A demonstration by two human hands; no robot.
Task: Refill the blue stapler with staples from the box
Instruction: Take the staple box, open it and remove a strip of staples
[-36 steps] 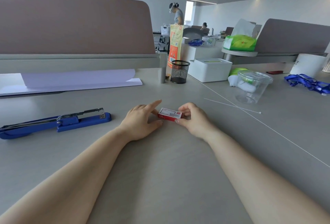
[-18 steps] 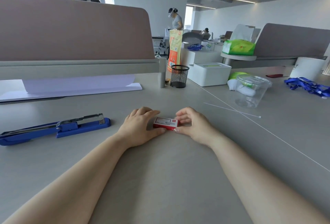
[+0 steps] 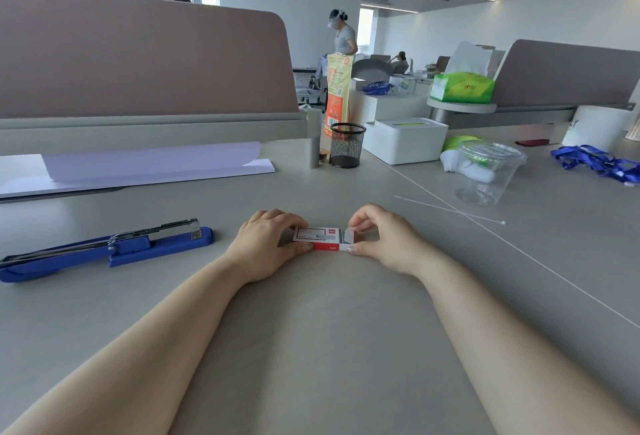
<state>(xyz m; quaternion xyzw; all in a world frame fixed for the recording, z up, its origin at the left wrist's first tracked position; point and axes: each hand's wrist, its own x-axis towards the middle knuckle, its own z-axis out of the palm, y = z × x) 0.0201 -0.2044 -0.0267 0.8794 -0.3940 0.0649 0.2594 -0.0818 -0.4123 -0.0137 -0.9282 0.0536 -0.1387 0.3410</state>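
Observation:
A small red and white staple box (image 3: 320, 238) lies flat on the grey desk, between my two hands. My left hand (image 3: 268, 244) grips its left end, thumb in front and fingers behind. My right hand (image 3: 381, 235) pinches the right end, where a white inner tray sticks out a little. The blue stapler (image 3: 104, 249) lies to the left on the desk, its top arm swung open and the metal staple channel showing. No loose staples are visible.
A black mesh pen cup (image 3: 346, 145) and a white lidded box (image 3: 405, 140) stand behind. A clear plastic tub (image 3: 485, 173) is at the right, with a white cable tie (image 3: 450, 209) before it. A stack of white paper (image 3: 149, 168) lies under the divider. Blue lanyards (image 3: 595, 162) lie far right.
Both hands have closed more tightly on the box. The white inner tray has slid out a little at the right end. The stapler has not moved.

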